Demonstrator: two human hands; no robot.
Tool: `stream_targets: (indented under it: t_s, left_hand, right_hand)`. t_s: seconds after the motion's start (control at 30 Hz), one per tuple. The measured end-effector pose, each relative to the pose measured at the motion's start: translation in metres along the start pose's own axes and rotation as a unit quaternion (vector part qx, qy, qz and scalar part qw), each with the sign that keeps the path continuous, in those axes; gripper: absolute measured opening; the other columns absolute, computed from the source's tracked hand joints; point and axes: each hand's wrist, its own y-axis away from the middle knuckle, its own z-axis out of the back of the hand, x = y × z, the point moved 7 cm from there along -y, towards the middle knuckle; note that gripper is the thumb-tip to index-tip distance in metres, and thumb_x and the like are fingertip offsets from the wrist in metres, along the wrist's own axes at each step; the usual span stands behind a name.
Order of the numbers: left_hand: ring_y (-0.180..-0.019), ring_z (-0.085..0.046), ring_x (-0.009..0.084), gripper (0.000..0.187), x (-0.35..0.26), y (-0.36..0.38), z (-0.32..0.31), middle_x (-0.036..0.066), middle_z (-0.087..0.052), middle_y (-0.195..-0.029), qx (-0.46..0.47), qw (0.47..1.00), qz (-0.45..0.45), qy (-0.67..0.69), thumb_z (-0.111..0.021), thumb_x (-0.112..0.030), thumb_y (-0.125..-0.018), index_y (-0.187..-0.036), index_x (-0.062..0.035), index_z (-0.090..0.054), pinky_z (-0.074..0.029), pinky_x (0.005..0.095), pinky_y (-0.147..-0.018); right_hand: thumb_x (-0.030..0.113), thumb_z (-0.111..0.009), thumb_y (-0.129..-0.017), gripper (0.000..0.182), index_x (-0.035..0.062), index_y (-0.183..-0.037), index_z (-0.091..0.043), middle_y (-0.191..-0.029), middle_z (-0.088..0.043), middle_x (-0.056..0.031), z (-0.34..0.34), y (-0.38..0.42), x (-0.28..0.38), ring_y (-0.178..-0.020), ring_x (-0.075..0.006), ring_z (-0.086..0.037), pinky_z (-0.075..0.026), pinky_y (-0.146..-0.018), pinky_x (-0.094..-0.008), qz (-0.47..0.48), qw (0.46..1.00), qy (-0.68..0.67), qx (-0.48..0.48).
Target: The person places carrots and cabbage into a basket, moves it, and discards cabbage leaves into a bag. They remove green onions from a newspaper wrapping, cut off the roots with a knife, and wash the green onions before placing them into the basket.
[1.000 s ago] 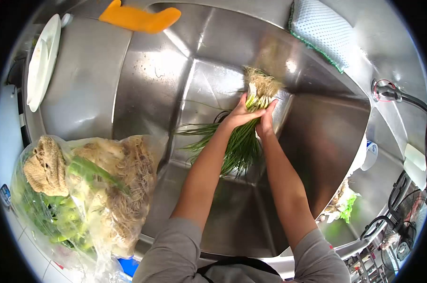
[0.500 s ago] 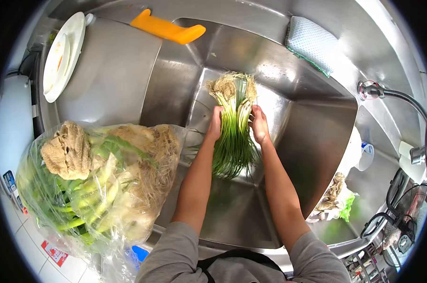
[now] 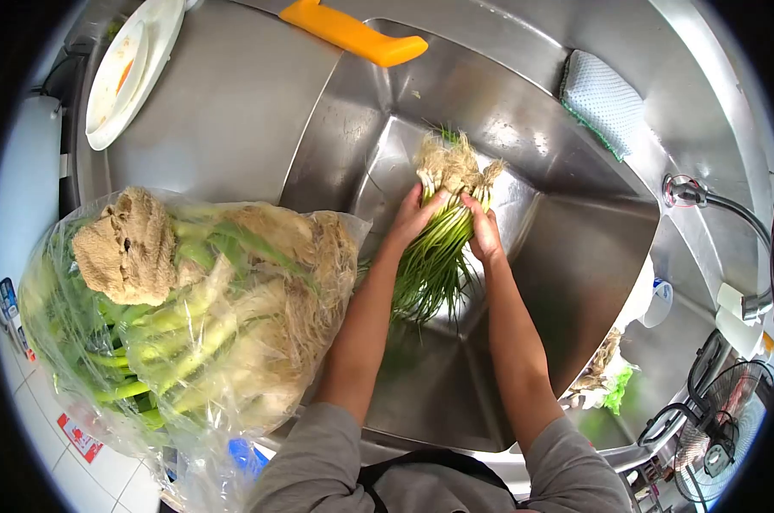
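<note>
Wide brushed stainless-steel sink basin [image 3: 588, 274] fills centre to right of frame. Bunch of thin green-and-white scallions with shaggy tan roots [image 3: 438, 248] held over it, mid-frame: roots toward top, green leaves trailing down. Both hands grip the bunch near its pale ends: left hand [image 3: 416, 219] curled around one side, thumb across the stalks; right hand [image 3: 483, 228] closed on the other side. Fingers partly hidden behind the stalks.

Flat grey steel surface [image 3: 224, 103] at upper left, joined to the basin. White oval plates with orange-brown smears [image 3: 96, 124] tilted at its far left edge. Smooth curved orange object [image 3: 353, 36] at top, by the basin's corner. Bulging clear plastic bag [image 3: 194, 466] at left to lower left, stuffed with green leafy stalks and pale fibrous roots [image 3: 207, 325]; crumpled tan cloth [image 3: 129, 248] lies on top.

Upper right: pale blue-white mesh pad with green edging [image 3: 605, 98] on the ledge; metal fitting with dark hose [image 3: 686, 191] below it. Right: brown and bright green plant scraps [image 3: 607, 380] past the basin wall. Room: black wire-cage fan [image 3: 719, 453] lower right, white tiled floor [image 3: 88, 479] lower left.
</note>
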Motion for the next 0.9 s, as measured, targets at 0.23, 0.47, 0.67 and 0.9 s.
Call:
stream_targets:
  t_s: [0.23, 0.47, 0.67, 0.9]
  left_hand:
    - [-0.096, -0.05, 0.0202, 0.054, 0.002, -0.004, 0.004, 0.013, -0.056, -0.101, -0.082, 0.994, -0.061, -0.046, -0.041, -0.046, -0.085, -0.109, 0.0018, -0.048, -0.037, 0.0331, -0.084]
    - [-0.088, -0.05, 0.0096, 0.035, 0.019, -0.002, -0.009, 0.003, -0.056, -0.098, 0.02, 0.999, -0.038, -0.004, -0.056, -0.03, -0.082, -0.103, -0.0015, -0.053, -0.04, 0.0265, -0.077]
    - [-0.079, -0.051, 0.0139, 0.044, -0.001, 0.001, 0.009, 0.006, -0.058, -0.087, -0.096, 0.988, 0.061, -0.103, -0.054, -0.042, -0.08, -0.094, -0.0005, -0.058, -0.041, 0.0287, -0.073]
    - [-0.079, -0.048, 0.0117, 0.045, -0.007, -0.015, -0.014, 0.003, -0.057, -0.084, -0.004, 0.992, -0.014, -0.122, -0.045, -0.04, -0.087, -0.095, 0.0029, -0.056, -0.039, 0.0278, -0.075]
  right_hand:
    - [0.021, -0.069, -0.071, 0.038, -0.0029, -0.097, -0.054, -0.089, -0.06, -0.0096, 0.002, -0.004, 0.011, -0.075, -0.0144, -0.056, -0.047, -0.065, -0.0267, 0.127, 0.975, 0.18, -0.01]
    - [0.021, -0.069, -0.07, 0.034, -0.0023, -0.092, -0.057, -0.082, -0.06, -0.0083, -0.001, 0.006, 0.02, -0.069, -0.014, -0.056, -0.047, -0.062, -0.0276, 0.084, 0.992, 0.091, -0.011]
    - [0.023, -0.069, -0.069, 0.039, -0.0018, -0.097, -0.057, -0.081, -0.061, -0.0076, -0.005, 0.017, 0.03, -0.07, -0.014, -0.055, -0.045, -0.069, -0.0269, 0.07, 0.955, 0.288, 0.027]
    - [0.01, -0.071, -0.068, 0.042, 0.0007, -0.104, -0.051, -0.092, -0.059, -0.0058, -0.023, 0.017, 0.037, -0.081, -0.0147, -0.056, -0.045, -0.074, -0.0263, 0.128, 0.987, 0.085, 0.048]
